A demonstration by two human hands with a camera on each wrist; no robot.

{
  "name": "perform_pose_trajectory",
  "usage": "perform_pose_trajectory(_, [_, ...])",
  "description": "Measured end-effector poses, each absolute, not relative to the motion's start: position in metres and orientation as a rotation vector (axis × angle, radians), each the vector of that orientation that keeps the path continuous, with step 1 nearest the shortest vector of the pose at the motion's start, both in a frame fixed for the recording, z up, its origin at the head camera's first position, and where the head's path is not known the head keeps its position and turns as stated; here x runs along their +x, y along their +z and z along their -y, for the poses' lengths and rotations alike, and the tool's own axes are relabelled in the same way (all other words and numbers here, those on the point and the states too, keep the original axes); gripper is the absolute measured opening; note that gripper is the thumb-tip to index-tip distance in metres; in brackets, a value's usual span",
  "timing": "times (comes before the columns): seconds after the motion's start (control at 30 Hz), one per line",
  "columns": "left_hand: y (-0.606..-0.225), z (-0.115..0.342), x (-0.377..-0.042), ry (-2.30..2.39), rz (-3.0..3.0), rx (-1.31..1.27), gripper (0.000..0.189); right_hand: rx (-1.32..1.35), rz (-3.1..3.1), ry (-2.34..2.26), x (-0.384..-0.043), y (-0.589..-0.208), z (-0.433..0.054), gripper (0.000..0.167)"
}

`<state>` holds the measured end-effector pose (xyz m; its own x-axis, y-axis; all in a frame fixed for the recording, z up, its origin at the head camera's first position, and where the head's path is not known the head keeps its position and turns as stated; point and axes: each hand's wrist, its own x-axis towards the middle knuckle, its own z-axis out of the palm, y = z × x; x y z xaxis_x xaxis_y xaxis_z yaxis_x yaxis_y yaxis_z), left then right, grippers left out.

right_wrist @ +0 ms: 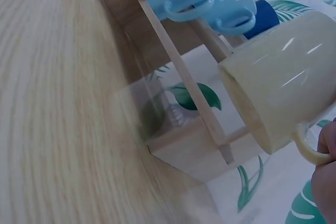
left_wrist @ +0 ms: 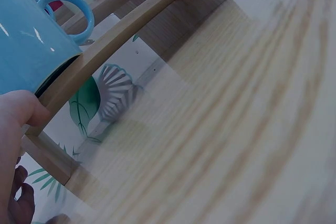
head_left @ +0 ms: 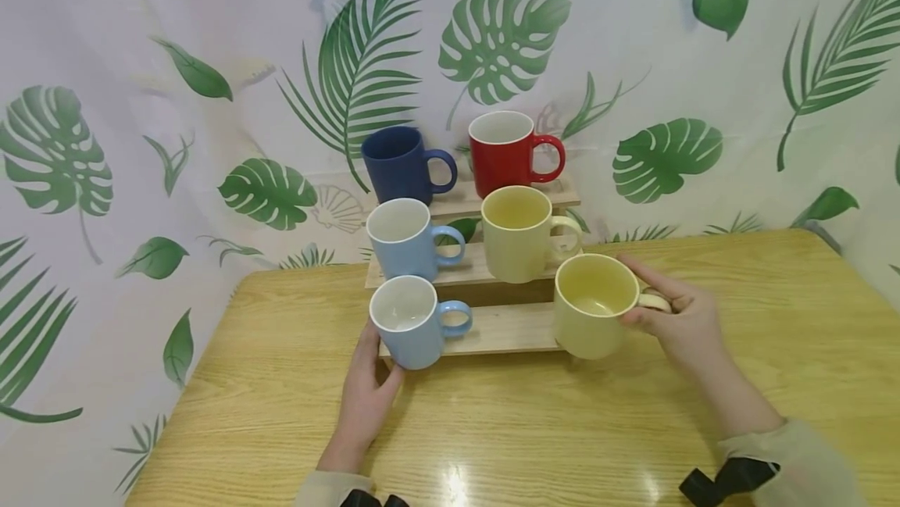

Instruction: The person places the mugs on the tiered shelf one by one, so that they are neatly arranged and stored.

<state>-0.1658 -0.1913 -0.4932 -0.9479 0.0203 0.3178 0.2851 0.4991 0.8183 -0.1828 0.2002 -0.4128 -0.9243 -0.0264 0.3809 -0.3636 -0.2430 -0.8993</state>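
My right hand pinches the handle of a pale yellow mug at the right end of the wooden tiered stand's bottom shelf. In the right wrist view that mug is tilted, and its base looks raised off the board. My left hand grips the left end of the bottom shelf, next to a light blue mug standing there. The left wrist view has the thumb against the board's edge by the mug's base, with curled fingers lower down, partly cut off.
On the middle shelf stand another light blue mug and another yellow mug. Up on the top shelf are a dark blue mug and a red mug. A leaf-print cloth hangs behind the wooden table.
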Motion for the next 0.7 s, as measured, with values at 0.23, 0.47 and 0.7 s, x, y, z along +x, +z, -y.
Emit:
perform_pose_trajectory(0.23, [-0.492, 0.19, -0.165, -1.419, 2.488, -0.244, 0.081, 0.491, 1.859, 2.278, -0.183, -0.416, -0.181, 0.054])
perform_pose_trajectory(0.47, [-0.491, 0.191, -0.165, -1.414, 2.494, -0.246, 0.08, 0.533, 1.905, 2.248, -0.187, -0.419, -0.165, 0.053])
perform_pose_trajectory(0.7, [-0.491, 0.19, -0.165, -1.426, 2.485, -0.251, 0.081, 0.54, 1.91, 2.279, -0.191, -0.421, -0.152, 0.052])
